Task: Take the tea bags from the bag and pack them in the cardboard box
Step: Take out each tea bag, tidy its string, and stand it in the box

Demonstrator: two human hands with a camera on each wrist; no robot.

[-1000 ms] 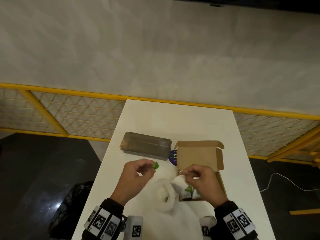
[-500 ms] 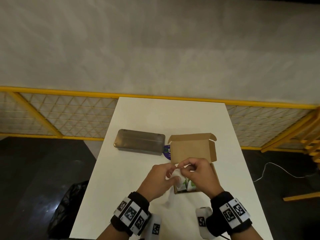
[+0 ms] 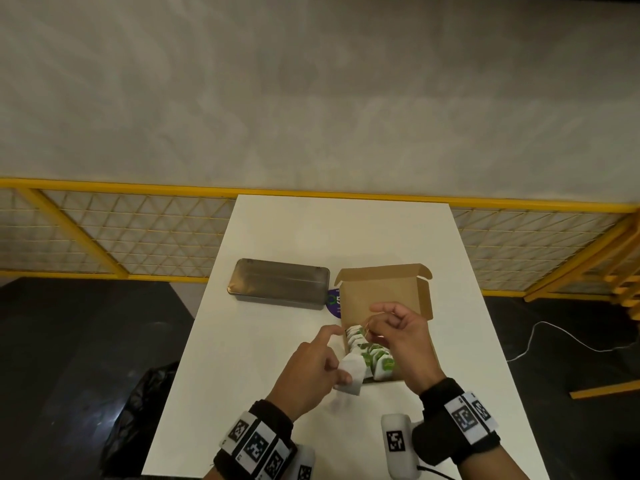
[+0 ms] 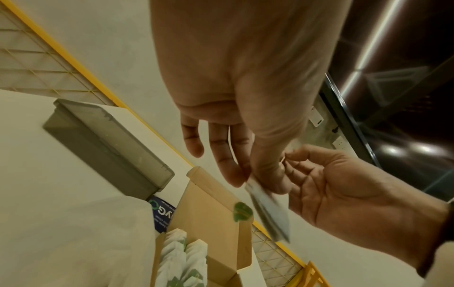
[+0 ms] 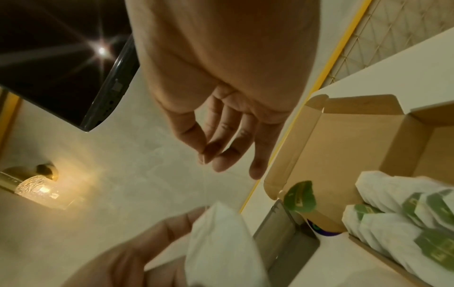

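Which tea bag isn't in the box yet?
The tea bag pinched in the left hand, just outside the cardboard box; the others stand packed inside.

White rectangular surface (image 3: 346, 233), far edge against a yellow-framed mesh railing (image 3: 114, 233). Grey plastered wall (image 3: 311, 98) behind it. Dark glossy floor (image 3: 69, 341) on both sides; black plastic bag (image 3: 138, 403) on floor at left, thin white cable (image 3: 554, 327) at right. Lit glass wall lamp (image 5: 36, 190), warm light. Dark screen (image 5: 61, 58) mounted on wall.
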